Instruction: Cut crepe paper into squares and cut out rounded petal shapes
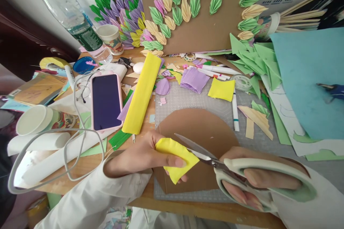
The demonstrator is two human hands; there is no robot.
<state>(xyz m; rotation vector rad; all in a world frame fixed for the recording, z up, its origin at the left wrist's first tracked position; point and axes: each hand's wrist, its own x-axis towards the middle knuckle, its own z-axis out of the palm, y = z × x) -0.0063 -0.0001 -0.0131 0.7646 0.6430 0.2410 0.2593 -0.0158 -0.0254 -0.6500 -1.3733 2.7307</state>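
My left hand (139, 155) pinches a small folded piece of yellow paper (176, 157) between thumb and fingers. My right hand (249, 182) has its fingers through the pale handles of a pair of scissors (215, 161). The open blades meet the right edge of the yellow piece. Both hands hover over a brown cardboard half-circle (204, 132) lying on a grey cutting mat (188, 98).
A long yellow folded strip (142, 93), a pink-cased phone (106, 100) and a white cable (77, 121) lie left. Purple paper (193, 78), a yellow square (221, 89), markers, tape, green paper points, blue sheet (303, 78), cups, a bottle and a leaf-decorated cardboard (199, 10) crowd the back.
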